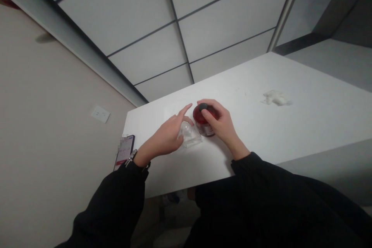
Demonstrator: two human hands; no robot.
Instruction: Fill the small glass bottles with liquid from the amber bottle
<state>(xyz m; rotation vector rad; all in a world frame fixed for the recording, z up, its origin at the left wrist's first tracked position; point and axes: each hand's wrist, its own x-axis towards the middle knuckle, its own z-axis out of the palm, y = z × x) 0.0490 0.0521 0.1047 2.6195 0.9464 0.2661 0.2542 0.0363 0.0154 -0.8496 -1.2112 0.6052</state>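
Observation:
My right hand (221,123) is wrapped round a dark red, rounded bottle (198,117) with a black cap, the thumb lying near the cap. A pale label shows low on the bottle's side. Just left of it, a clear, squarish container (192,138) with a rounded upper part stands on the white table (180,174). My left hand (170,133) grips that clear container between thumb and curled fingers, while its index finger stretches out past it toward the bottle. The fingers partly cover the clear container, so its exact kind is hard to make out.
A phone (125,151) with a lit screen lies by the table's left edge, next to my left wrist. Toward the right of the table rests a crumpled white tissue (276,98). A wall with a socket (100,114) is on the left; white panels (145,19) stand behind the table.

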